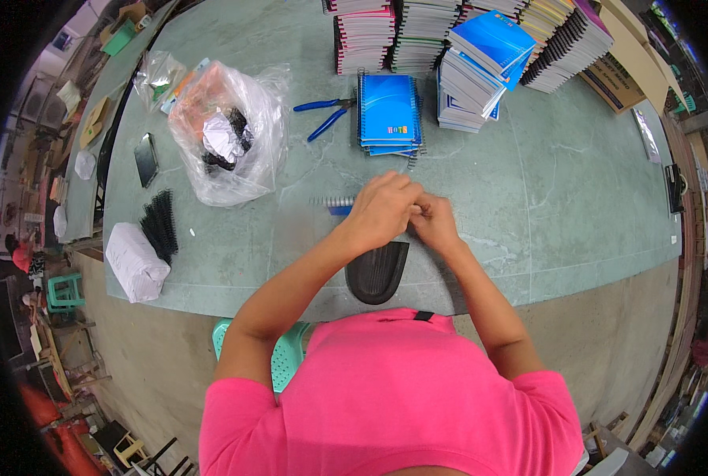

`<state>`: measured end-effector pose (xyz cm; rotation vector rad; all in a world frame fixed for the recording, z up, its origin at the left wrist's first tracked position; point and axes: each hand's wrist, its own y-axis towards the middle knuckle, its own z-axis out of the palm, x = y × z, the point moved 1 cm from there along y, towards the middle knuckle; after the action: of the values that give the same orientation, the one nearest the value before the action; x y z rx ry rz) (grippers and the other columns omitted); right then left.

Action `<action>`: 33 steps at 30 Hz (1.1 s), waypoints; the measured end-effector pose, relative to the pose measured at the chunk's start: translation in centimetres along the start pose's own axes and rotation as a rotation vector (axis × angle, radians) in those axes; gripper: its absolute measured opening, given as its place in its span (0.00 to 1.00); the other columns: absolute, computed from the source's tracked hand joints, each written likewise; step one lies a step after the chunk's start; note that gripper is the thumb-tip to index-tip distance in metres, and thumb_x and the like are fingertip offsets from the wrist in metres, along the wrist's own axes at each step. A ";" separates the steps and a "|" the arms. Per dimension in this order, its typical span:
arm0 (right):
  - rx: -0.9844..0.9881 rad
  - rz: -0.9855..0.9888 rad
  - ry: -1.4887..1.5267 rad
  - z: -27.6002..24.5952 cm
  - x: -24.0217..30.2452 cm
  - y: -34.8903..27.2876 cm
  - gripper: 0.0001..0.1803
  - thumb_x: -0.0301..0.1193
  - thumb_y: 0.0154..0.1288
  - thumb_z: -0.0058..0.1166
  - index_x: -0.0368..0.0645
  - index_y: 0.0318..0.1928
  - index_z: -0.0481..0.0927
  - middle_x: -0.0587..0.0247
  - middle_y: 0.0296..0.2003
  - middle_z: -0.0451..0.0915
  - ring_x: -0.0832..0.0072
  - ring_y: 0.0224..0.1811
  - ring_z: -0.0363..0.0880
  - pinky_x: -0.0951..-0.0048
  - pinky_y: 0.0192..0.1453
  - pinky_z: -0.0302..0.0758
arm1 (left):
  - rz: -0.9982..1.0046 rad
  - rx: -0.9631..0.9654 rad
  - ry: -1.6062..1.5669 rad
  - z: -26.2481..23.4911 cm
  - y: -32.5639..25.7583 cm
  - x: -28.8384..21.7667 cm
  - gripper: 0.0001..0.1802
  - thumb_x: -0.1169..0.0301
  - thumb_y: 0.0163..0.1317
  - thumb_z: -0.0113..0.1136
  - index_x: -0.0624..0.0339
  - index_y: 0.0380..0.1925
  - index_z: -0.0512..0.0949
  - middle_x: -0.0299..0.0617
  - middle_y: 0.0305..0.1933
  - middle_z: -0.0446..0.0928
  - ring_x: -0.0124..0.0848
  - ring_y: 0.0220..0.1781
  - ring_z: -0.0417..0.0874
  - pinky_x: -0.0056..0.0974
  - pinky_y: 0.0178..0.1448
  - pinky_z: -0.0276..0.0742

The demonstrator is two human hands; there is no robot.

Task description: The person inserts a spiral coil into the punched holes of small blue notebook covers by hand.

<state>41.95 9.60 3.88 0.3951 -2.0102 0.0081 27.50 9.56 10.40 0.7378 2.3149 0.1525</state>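
My left hand [384, 209] is closed over a spiral-bound notebook held edge-on; a strip of its blue cover [340, 211] and part of its coil [331, 201] stick out to the left. Most of that notebook is hidden beneath the hand. Right beside it, my right hand [435, 220] has its fingers pinched together at the notebook's right end, and what they grip is too small to make out. Below the hands lies a black ribbed pad with a rounded end [376, 274]. Beyond them sits a short stack of blue spiral notebooks [389, 111].
Blue-handled pliers [322, 115] lie left of the stack. Further left are a clear plastic bag with crumpled paper [266, 151], a phone [146, 160], black coils [159, 226] and a white wrapped bundle [136, 262]. Tall notebook stacks [425, 36] and a cardboard box [614, 83] stand at the back.
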 end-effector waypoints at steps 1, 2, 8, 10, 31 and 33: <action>0.014 0.022 0.020 0.1 0.3 0.1 0.08 0.26 0.53 0.55 0.37 0.35 0.78 0.46 0.26 0.77 0.58 0.26 0.77 0.67 0.31 0.70 | -0.007 -0.022 -0.008 -0.1 -0.1 -0.1 0.08 0.76 0.48 0.60 0.62 0.30 0.72 0.48 0.32 0.72 0.47 0.38 0.73 0.46 0.43 0.70; 0.028 0.045 0.040 0.2 0.5 0.3 0.08 0.26 0.54 0.55 0.37 0.35 0.78 0.47 0.27 0.77 0.60 0.26 0.78 0.68 0.31 0.70 | -0.019 -0.056 -0.008 -0.2 -0.1 0.0 0.08 0.76 0.48 0.60 0.62 0.30 0.73 0.48 0.33 0.73 0.47 0.39 0.73 0.45 0.44 0.70; 0.057 0.112 0.236 0.6 0.2 0.8 0.08 0.27 0.58 0.56 0.36 0.36 0.80 0.60 0.25 0.81 0.82 0.29 0.77 0.75 0.33 0.71 | -0.076 -0.087 0.048 -1.4 -0.9 1.2 0.22 0.70 0.47 0.64 0.61 0.45 0.72 0.49 0.44 0.74 0.47 0.48 0.73 0.43 0.50 0.69; 0.059 0.237 0.459 -0.4 1.1 0.8 0.09 0.29 0.59 0.57 0.36 0.37 0.80 0.64 0.28 0.80 0.83 0.31 0.75 0.78 0.35 0.71 | -0.108 -0.181 0.249 -3.5 -0.9 0.1 0.31 0.67 0.47 0.66 0.61 0.53 0.69 0.50 0.50 0.73 0.47 0.51 0.72 0.43 0.53 0.68; -0.124 -0.550 -0.826 -18.7 5.7 14.4 0.31 0.47 0.57 0.55 0.49 0.60 0.67 0.59 0.63 0.64 0.62 0.67 0.57 0.53 0.67 0.52 | -0.037 -0.037 0.371 -2.5 2.8 8.1 0.28 0.63 0.61 0.49 0.56 0.61 0.63 0.55 0.67 0.56 0.49 0.70 0.55 0.51 0.69 0.52; -0.161 -0.520 -0.921 -18.4 6.3 13.8 0.30 0.45 0.57 0.56 0.49 0.59 0.69 0.60 0.61 0.66 0.63 0.66 0.59 0.55 0.66 0.54 | -0.094 -0.160 0.298 -2.7 2.6 7.2 0.27 0.63 0.61 0.51 0.55 0.61 0.64 0.55 0.66 0.57 0.50 0.69 0.55 0.51 0.69 0.52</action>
<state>51.51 24.13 20.14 0.9235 -2.6976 -0.7786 22.58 15.91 9.01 0.5548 2.5758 0.4252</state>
